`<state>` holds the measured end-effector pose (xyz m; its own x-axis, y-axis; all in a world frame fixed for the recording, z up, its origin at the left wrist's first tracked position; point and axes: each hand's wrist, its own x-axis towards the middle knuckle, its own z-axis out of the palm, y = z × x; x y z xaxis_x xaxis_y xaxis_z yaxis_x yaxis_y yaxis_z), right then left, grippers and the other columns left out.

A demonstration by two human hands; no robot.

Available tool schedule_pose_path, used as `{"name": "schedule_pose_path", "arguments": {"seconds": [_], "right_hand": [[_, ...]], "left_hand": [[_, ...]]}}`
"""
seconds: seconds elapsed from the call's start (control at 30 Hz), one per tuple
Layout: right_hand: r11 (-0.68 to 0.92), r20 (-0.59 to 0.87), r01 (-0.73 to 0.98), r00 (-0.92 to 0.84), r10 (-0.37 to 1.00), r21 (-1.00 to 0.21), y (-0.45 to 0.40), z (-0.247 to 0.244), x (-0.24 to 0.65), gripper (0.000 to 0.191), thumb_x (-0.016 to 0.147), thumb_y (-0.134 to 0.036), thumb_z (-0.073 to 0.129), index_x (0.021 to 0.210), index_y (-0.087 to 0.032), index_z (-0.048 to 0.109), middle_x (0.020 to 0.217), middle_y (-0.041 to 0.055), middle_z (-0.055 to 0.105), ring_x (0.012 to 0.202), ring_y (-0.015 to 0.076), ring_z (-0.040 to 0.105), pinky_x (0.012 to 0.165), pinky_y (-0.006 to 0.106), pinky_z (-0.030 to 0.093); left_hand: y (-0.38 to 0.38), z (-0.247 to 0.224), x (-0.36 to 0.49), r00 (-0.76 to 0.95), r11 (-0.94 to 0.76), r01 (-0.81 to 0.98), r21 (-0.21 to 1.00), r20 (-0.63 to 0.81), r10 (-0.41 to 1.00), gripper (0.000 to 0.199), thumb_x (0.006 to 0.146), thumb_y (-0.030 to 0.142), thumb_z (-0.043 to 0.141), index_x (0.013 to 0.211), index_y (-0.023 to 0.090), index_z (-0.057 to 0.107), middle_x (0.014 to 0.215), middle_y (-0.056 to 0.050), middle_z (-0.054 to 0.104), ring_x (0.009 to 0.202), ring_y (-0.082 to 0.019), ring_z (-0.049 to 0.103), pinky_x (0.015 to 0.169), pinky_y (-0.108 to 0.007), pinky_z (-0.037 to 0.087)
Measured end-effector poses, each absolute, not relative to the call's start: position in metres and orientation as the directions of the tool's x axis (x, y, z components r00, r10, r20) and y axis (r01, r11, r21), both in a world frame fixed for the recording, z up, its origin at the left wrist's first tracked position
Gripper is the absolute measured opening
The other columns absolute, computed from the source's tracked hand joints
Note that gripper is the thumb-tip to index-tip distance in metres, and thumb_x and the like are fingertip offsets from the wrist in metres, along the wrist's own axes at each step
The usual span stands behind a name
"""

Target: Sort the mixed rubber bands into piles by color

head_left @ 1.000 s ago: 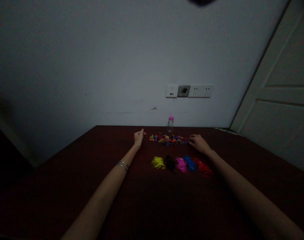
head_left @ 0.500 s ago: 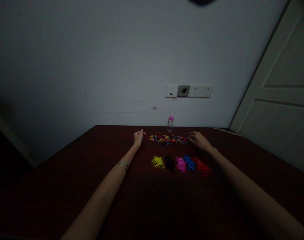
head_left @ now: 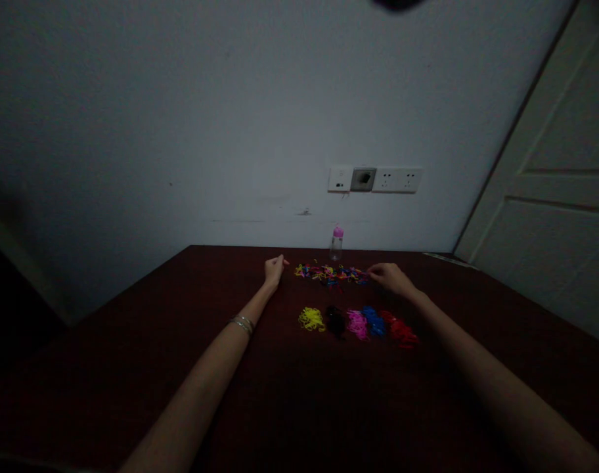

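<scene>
A mixed pile of small coloured rubber bands lies spread across the far part of the dark red-brown table. At its right end my right hand pinches with thumb and fingers on a band, whose colour is hard to see. Left of the pile rests my left hand, curled closed on its side with nothing visible in it. Nearer to me is a row of sorted heaps: yellow bands, black bands, pink bands, blue bands and red bands.
Behind the mixed pile stands a clear bottle with a pink cap, close to the wall. Sockets are set in the wall above the table. A pale panelled door stands at the right. The light is dim.
My right hand has shifted slightly left onto the pile's right end, its fingers drawing together. My left hand and the sorted heaps look unmoved.
</scene>
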<state>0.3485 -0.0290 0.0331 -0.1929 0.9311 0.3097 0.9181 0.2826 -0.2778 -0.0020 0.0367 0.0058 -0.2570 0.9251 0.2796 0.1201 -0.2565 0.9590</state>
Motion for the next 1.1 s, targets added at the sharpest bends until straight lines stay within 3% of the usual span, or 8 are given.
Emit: {"name": "schedule_pose_path", "arguments": {"seconds": [0.37,0.73,1.1], "right_hand": [[0.304,0.22,0.896,-0.241,0.945,-0.323,-0.032,0.033,0.346,0.026,0.077,-0.023,0.05,0.089,-0.014,0.072,0.088,0.0081,0.072,0.083,0.0204,0.065,0.075,0.026,0.047],[0.34,0.219,0.883,-0.28,0.935,-0.324,-0.032,0.039,0.351,0.025,0.076,-0.023,0.051,0.086,-0.015,0.073,0.085,0.0072,0.072,0.08,0.0218,0.065,0.074,0.027,0.048],[0.374,0.245,0.866,-0.304,0.92,-0.33,-0.037,0.045,0.346,0.033,0.078,-0.028,0.047,0.095,-0.015,0.071,0.095,0.0071,0.071,0.089,0.0225,0.064,0.08,0.029,0.046]], "left_hand": [[0.035,0.006,-0.001,-0.241,-0.253,0.145,0.957,0.282,0.929,0.032,0.072,0.034,0.046,0.052,0.013,0.06,0.038,0.004,0.034,0.039,-0.007,0.03,0.045,-0.022,0.021],[0.041,0.001,-0.001,-0.255,-0.245,0.256,0.935,0.31,0.916,0.029,0.07,0.029,0.046,0.052,0.013,0.063,0.043,0.0,0.048,0.046,-0.011,0.043,0.049,-0.022,0.029],[0.037,0.004,-0.001,-0.245,-0.223,0.34,0.914,0.315,0.917,0.035,0.073,0.033,0.043,0.058,0.012,0.067,0.042,0.001,0.048,0.047,-0.012,0.045,0.053,-0.023,0.032]]}}
